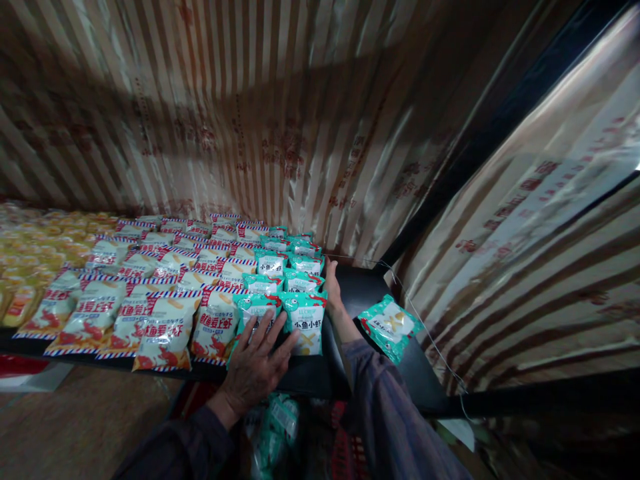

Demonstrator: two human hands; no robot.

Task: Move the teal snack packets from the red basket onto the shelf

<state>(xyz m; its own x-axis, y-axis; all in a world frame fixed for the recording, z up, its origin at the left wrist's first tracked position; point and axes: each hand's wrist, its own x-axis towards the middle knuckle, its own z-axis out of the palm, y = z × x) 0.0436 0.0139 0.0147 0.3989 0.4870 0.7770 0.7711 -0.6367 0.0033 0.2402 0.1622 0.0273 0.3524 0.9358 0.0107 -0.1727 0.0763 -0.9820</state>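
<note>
Two columns of teal snack bags [309, 327] stand upright in rows on a black shelf [310, 373]. My left hand [260, 360] lies with its fingers spread over the front of the nearest teal bags, holding none of them. Along the right side of the columns stands my right hand [333, 287], stretched out flat with its thumb up, beside the bags. Part of its palm and fingers is hidden behind them. A single teal bag [391, 325] lies flat on the shelf to the right of my right forearm.
Red, white and blue snack bags [167, 330] fill the shelf to the left, with yellow packs [25, 293] beyond them. More teal bags [277, 430] sit below the shelf. Striped sheeting [240, 120] hangs behind. A thin wire [430, 337] runs along the right end, near a dark post [430, 207].
</note>
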